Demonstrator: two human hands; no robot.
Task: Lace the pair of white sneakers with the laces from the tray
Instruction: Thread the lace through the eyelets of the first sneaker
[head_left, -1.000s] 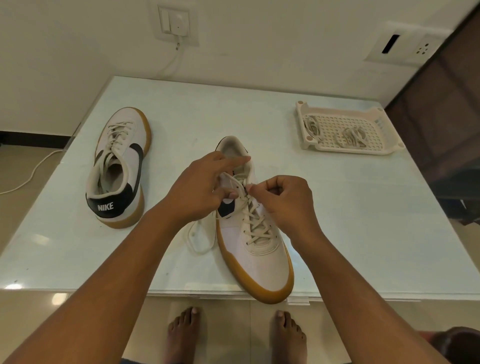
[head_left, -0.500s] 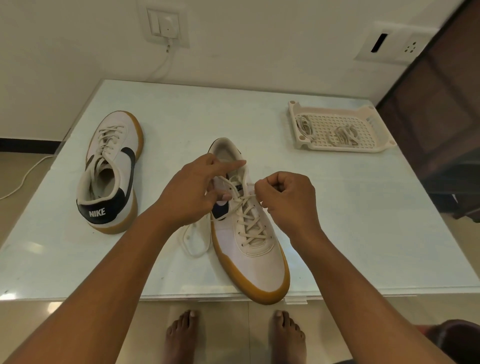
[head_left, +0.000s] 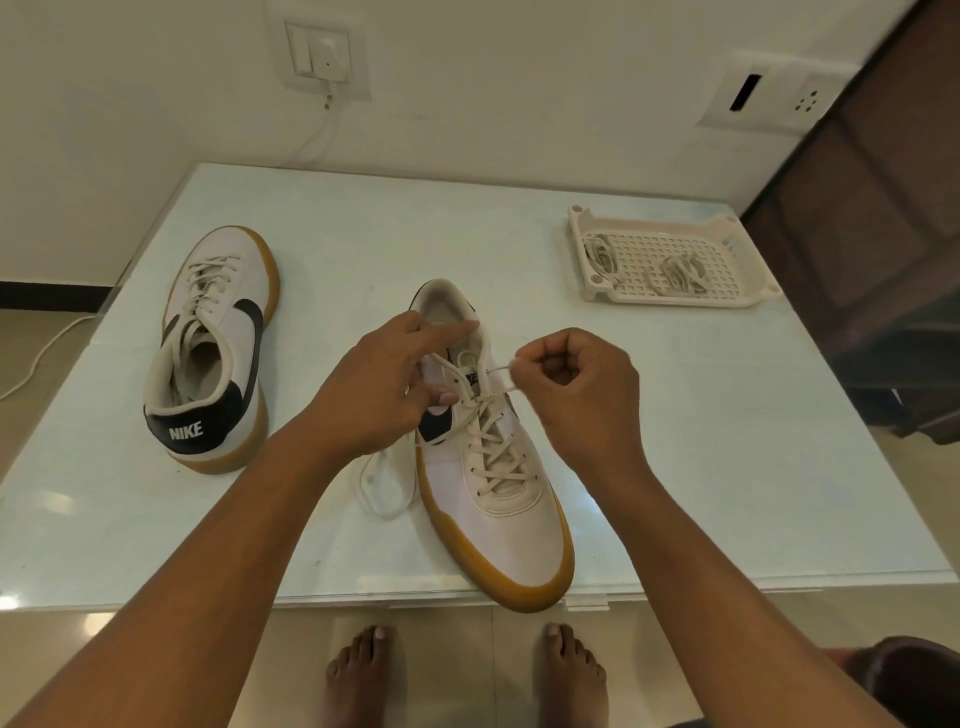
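Observation:
A white sneaker with a gum sole (head_left: 498, 530) lies at the table's front edge, toe toward me, its lace crossed through most eyelets. My left hand (head_left: 379, 389) grips the left side of this sneaker's collar, index finger stretched over the opening. My right hand (head_left: 576, 395) pinches the lace end (head_left: 501, 369) and holds it taut just right of the upper eyelets. The other lace end (head_left: 384, 483) loops loose on the table left of the shoe. A second laced sneaker (head_left: 213, 343) lies at the left, heel toward me.
A white perforated tray (head_left: 727, 244) with two bundled laces stands at the back right of the pale glass table (head_left: 727, 467). A white cable hangs from a wall socket behind. My bare feet show below the table's front edge. A dark cabinet stands at the right.
My right hand has drawn the lace end out to the right, away from the eyelets, so the lace is now taut. My left hand stays on the collar.

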